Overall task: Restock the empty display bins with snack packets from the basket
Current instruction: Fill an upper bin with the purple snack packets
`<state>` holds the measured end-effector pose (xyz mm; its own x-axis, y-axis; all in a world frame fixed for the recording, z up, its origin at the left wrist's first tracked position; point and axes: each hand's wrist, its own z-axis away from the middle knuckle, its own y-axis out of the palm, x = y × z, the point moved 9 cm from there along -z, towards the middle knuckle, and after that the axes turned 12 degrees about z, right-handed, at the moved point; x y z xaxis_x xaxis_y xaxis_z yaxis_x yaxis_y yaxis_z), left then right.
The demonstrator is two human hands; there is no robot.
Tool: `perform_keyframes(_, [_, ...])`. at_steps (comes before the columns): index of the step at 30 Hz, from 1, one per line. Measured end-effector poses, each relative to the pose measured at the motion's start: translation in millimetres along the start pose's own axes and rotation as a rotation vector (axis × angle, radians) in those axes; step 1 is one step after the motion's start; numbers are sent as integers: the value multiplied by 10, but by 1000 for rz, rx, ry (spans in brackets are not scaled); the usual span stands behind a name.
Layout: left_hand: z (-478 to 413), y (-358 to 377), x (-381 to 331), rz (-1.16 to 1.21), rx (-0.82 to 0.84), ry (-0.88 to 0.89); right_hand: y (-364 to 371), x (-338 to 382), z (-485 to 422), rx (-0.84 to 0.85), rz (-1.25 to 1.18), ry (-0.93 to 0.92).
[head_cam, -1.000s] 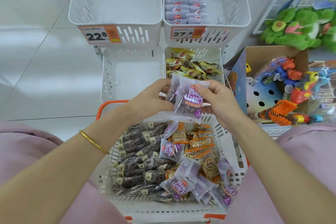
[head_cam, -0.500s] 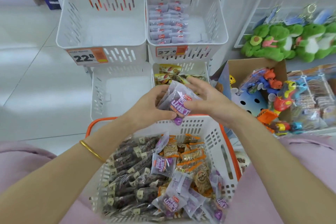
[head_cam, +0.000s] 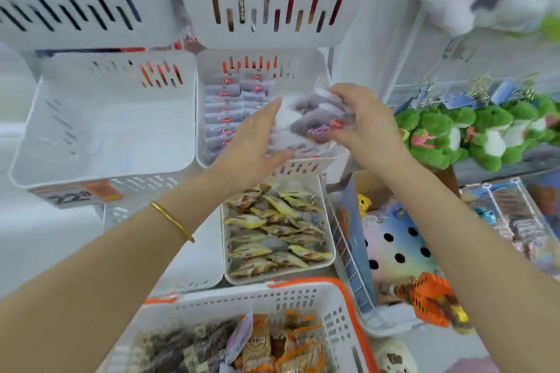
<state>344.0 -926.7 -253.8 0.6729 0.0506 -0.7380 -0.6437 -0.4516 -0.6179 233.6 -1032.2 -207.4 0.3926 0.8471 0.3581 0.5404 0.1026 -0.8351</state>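
Holding purple snack packets (head_cam: 318, 121) centre right of frame, gripped in the right hand (head_cam: 366, 127), steadied by the flat, open left hand (head_cam: 254, 148), over the part-filled white bin (head_cam: 306, 165); placing step, next likely lowering and releasing beside the rows (head_cam: 225, 118).

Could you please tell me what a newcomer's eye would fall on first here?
At centre, the right hand grips a bunch of purple packets over the half-filled bin, the left hand flat beside them. Left of that stands an empty white bin; green plush toys sit at the right edge.
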Motion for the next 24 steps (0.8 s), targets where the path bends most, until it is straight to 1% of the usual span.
perform_keyframes(1, [-106, 20, 138, -164, 27, -23, 48, -45, -143, -24, 88, -17])
perform_keyframes(3, [-250, 115, 384, -449, 114, -77, 233, -100, -366, -3, 209, -21])
perform_keyframes(5, [-333, 220, 562, -587, 182, -123, 475, -119, -507, 42, 312, -28])
perform_keyframes(7, [-368, 261, 716, -612, 200, -193, 741, -143, -563, 109, 382, -12])
perform_keyframes(9, [-368, 258, 815, -615, 182, -236, 989, -214, -590, 178, 405, 23])
perform_keyframes(10, [-360, 260, 830, -618, 180, -239, 1108, -270, -594, 230, 376, 46])
perform_keyframes(12, [-339, 266, 836, -606, 189, -248, 1314, -376, -598, 370, 231, 107])
perform_keyframes(14, [-331, 257, 823, -596, 191, -252, 1410, -433, -618, 454, 107, 154])
perform_keyframes(18, [-333, 254, 815, -592, 191, -251, 1473, -466, -593, 511, -19, 212])
perform_keyframes(24, [-332, 255, 809, -580, 193, -255, 1473, -519, -516, 476, -23, 309])
